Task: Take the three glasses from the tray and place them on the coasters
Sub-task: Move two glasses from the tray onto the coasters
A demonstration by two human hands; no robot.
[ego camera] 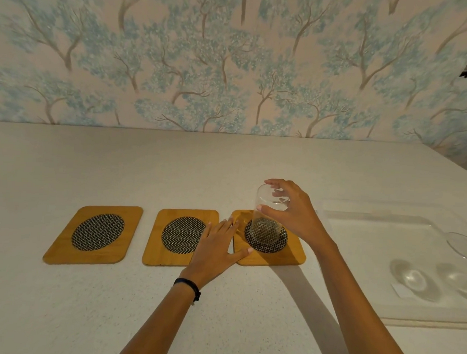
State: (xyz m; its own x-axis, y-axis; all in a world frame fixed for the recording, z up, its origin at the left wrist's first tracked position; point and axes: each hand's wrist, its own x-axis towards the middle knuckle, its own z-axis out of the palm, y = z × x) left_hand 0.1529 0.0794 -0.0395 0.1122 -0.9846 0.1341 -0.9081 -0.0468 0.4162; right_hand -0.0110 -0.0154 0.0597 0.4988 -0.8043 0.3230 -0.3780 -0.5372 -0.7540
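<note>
R hand (292,214) grips glass (266,221) on right coaster (293,255); L hand (218,245) flat, released, steadying. Center base, then let go.

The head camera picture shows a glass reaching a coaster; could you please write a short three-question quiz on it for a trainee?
1. True or false: the glass stands over the rightmost coaster.
2. Which hand grips the glass near its rim?
3. How many coasters bear no glass? A) none B) one C) two

Key:
1. True.
2. The right hand; the left hand lies flat, steadying the coaster's edge.
3. C: the middle coaster and the left coaster.
</note>
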